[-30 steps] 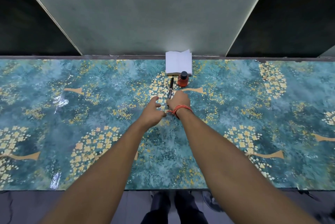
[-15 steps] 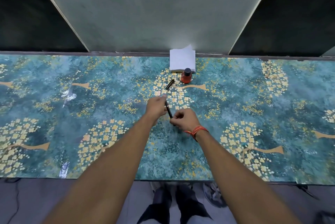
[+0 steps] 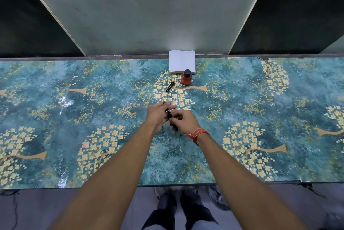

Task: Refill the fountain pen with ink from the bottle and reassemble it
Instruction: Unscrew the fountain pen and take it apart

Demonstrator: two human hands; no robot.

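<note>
Fountain pen (image 3: 170, 114) sits between my two hands, held just above the tabletop (image 3: 55, 118), and I judge I'm only at the dismantling stage. My left hand (image 3: 158, 113) pinches the front section, a small red bit showing past its fingers (image 3: 170, 107); my right hand (image 3: 183, 120) curls round the black barrel, apparently unscrewing it. Whether the two parts have come apart I cannot tell. The cap (image 3: 169, 86) already lies off, beside the ink bottle (image 3: 186, 79), which stands closed near the open notebook (image 3: 181, 61). Still ahead, by my reckoning: opening the bottle, drawing ink, reassembly.
</note>
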